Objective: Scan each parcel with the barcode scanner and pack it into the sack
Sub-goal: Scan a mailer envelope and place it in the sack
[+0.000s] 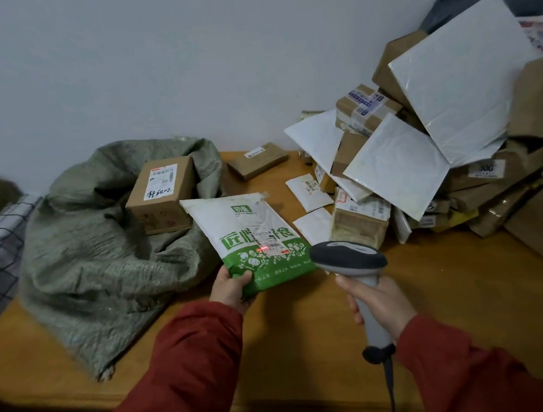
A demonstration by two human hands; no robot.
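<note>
Plain pale wall [173, 46] — orange-brown wooden table [497, 279] below.

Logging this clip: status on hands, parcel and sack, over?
Left hand grips green-and-white mailer by its near corner. Right hand holds scanner, red beam on the label. Sack open, box in its mouth; path clear.

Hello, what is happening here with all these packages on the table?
A person is scanning parcels before packing them. The left hand holds a green and white mailer by its lower corner, while the right hand aims a barcode scanner at it; a red light falls on its label. A green sack lies open on the wooden table with one cardboard box at its mouth. A big pile of parcels waits on the right.
</note>
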